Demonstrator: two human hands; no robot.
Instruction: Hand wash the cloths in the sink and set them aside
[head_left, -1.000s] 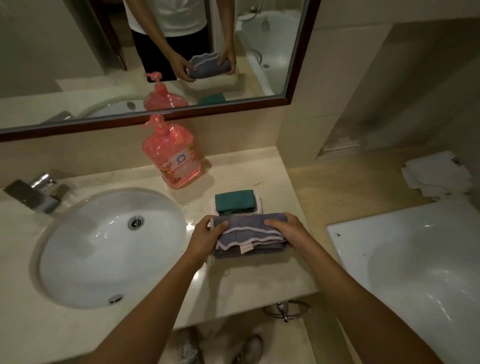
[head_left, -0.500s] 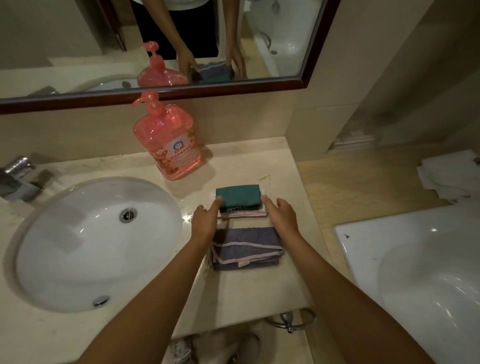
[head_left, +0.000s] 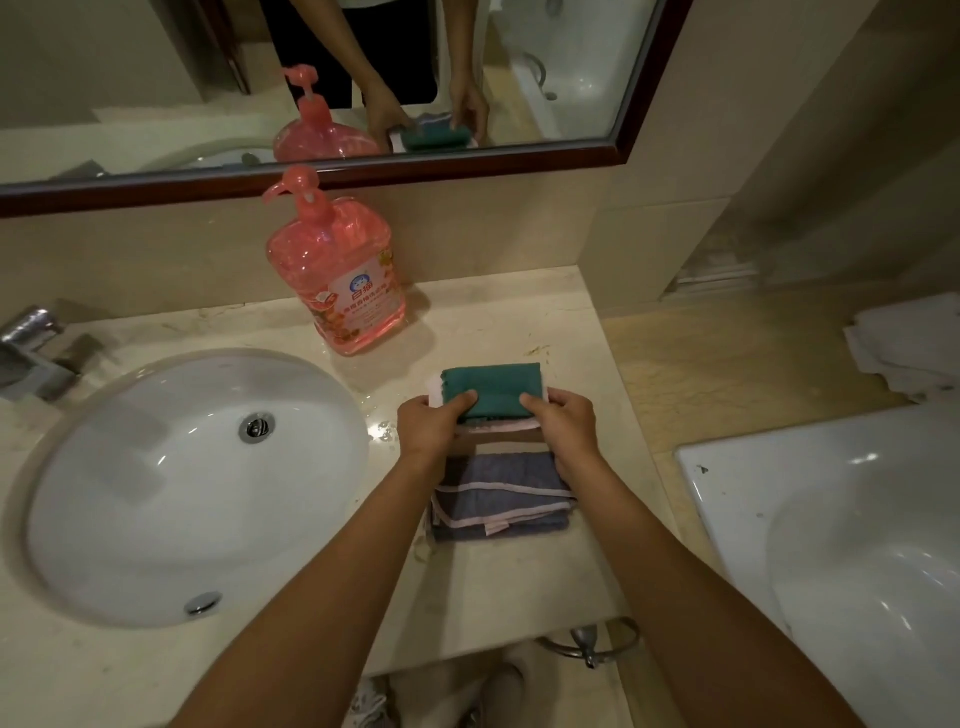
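A folded green cloth (head_left: 493, 387) lies on a folded white cloth with a pink edge (head_left: 498, 427), on the counter to the right of the sink (head_left: 171, 519). My left hand (head_left: 431, 426) grips the left end of this small stack, thumb on the green cloth. My right hand (head_left: 563, 423) grips its right end the same way. Nearer to me lies a folded grey-blue cloth with pink trim (head_left: 501, 496), partly under my wrists. The sink basin holds no cloths.
A pink pump bottle of detergent (head_left: 337, 275) stands behind the cloths near the wall. The tap (head_left: 31, 348) is at far left. A white bathtub (head_left: 841, 545) sits to the right, with white towels (head_left: 909, 348) on its ledge. A mirror (head_left: 311, 78) hangs above.
I set the grey-blue cloth down on the counter, then moved both hands forward. They now hold the ends of the green and white stack.
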